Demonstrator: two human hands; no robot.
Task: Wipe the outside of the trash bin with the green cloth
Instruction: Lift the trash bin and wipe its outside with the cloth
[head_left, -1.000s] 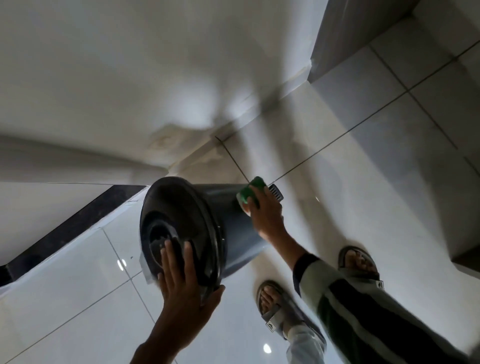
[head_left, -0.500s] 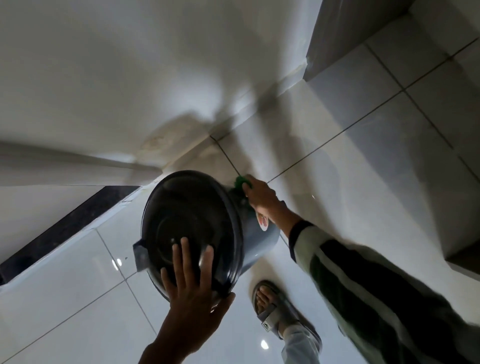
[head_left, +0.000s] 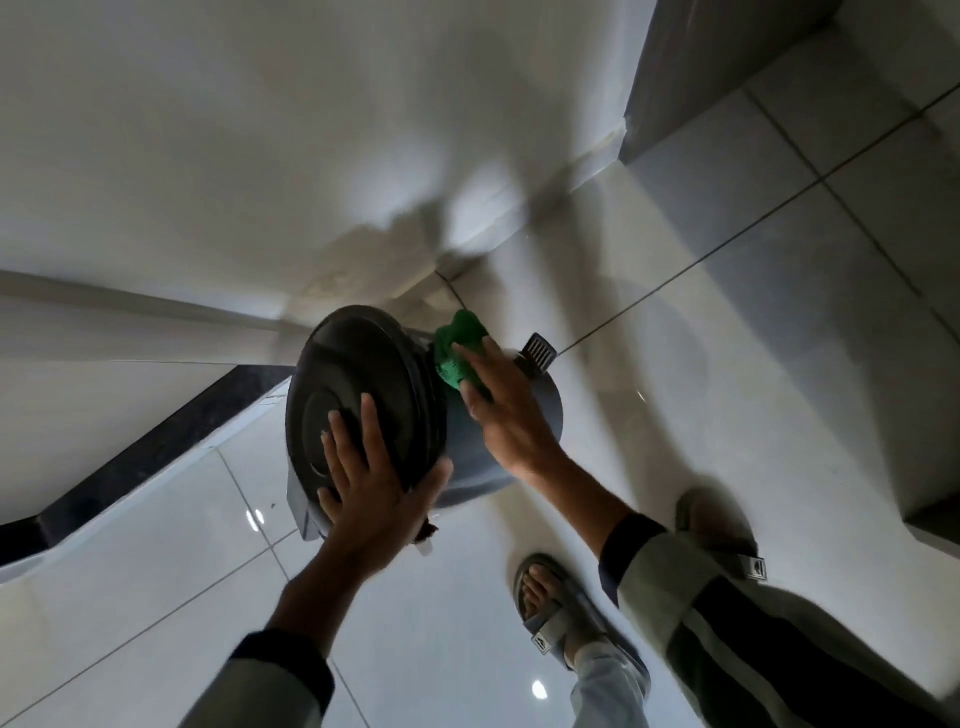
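A grey round trash bin (head_left: 545, 410) with a dark lid (head_left: 358, 384) stands tilted on the tiled floor, its foot pedal (head_left: 539, 352) poking out at the far side. My left hand (head_left: 371, 480) lies flat on the lid with its fingers spread and the thumb hooked over the rim. My right hand (head_left: 506, 410) presses the bunched green cloth (head_left: 457, 351) against the bin's side just below the lid. Most of the bin's far side is hidden.
White walls meet in a corner behind the bin. A dark threshold strip (head_left: 156, 452) runs along the left. My two sandalled feet (head_left: 561, 608) stand on the glossy tiles to the right of the bin. A grey step edge (head_left: 930, 519) juts in at the right.
My right hand has come back up the bin's side with the cloth, which now shows more. The bin has rolled so that the pedal shows again. My left hand has stayed on the lid.
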